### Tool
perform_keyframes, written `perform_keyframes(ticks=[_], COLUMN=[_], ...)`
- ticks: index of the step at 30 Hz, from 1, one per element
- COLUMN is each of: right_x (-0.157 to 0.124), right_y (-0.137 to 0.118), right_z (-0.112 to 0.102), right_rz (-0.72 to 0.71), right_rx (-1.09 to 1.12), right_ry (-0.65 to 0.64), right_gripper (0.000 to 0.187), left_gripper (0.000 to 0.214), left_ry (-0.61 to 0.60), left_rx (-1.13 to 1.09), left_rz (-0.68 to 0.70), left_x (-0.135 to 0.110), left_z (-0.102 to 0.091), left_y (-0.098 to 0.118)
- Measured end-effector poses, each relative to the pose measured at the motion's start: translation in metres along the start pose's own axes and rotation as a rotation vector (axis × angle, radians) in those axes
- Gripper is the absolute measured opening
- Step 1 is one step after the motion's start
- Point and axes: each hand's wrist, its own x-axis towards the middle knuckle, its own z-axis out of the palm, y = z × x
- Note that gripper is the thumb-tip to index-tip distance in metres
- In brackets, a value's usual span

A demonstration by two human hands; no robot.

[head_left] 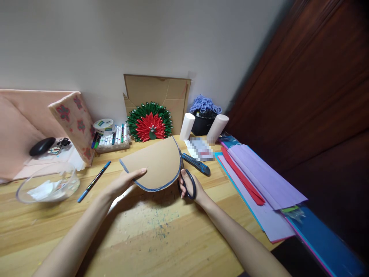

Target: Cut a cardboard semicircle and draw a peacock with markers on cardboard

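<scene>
- Cardboard piece (pixel 157 161): in the head view, we see it in the middle, held up over the wooden table (pixel 129 238).
- Our left hand (pixel 123 182) pinches its near left side, thumb on top.
- Our right hand (pixel 199 189) is curled around the scissors (pixel 194 185), at the card's right edge. We can't tell how wide the blades are.
- A blue cutter (pixel 197 163) lies just to the right; a blue marker (pixel 94 181) lies left.
- We think we are trimming the round blue edge. The next snip seems to need a still left hand.
</scene>
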Motion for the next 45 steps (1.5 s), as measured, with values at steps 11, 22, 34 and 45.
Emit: perform_keyframes(ticks=[11, 22, 34, 45], right_x=[0.0, 0.003, 0.007, 0.012], right_y=[0.0, 0.005, 0.005, 0.004], right_z=[0.001, 0.003, -0.002, 0.0], right_rz=[0.012, 0.032, -0.018, -0.009], right_rx=[0.095, 0.04, 0.103, 0.214], right_ry=[-0.114, -0.001, -0.066, 0.016], right_gripper=[0.071, 0.063, 0.065, 0.067], left_gripper=[0.043, 0.038, 0.03, 0.059], left_ry=[0.019, 0.048, 0.305, 0.227], left_rx=[-0.011, -0.034, -0.276, -0.158], left_rz=[-0.037, -0.04, 0.057, 0.147], left_x=[-0.004, -0.003, 0.014, 0.004], left_z=[-0.001, -0.007, 0.022, 0.028], left_y=[0.008, 0.005, -0.012, -0.009])
